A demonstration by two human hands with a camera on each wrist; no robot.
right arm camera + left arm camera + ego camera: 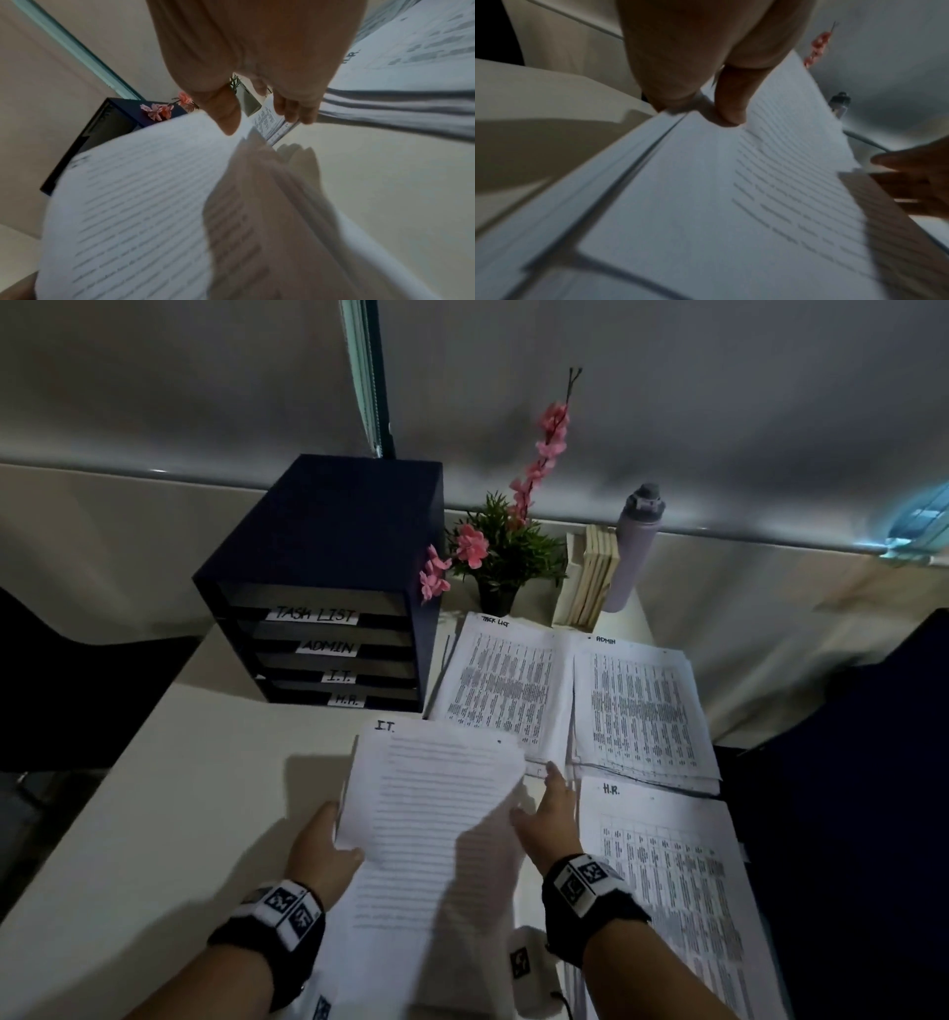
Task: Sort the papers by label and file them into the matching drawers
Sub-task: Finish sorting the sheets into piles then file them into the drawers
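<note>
A stack of text sheets marked I.T. [436,803] is lifted off the white table, its far end tilted up. My left hand [339,839] grips its left edge, thumb on top [731,101] and fingers underneath. My right hand [539,798] hovers open at the stack's right edge with fingers straight; I cannot tell whether it touches. The dark blue drawer unit [328,588] stands behind, its slots labelled TASK LIST [313,614], ADMIN [328,648], I.T. [340,676] and H.R. [348,700]. Three piles lie to the right: task list [506,680], admin [642,706], H.R. [672,880].
A potted plant with pink flowers [500,557], a row of books [590,577] and a grey bottle [634,546] stand at the table's back edge. Dark chairs flank the table at left [77,690] and right [847,762]. Bare tabletop [179,788] lies left of my hands.
</note>
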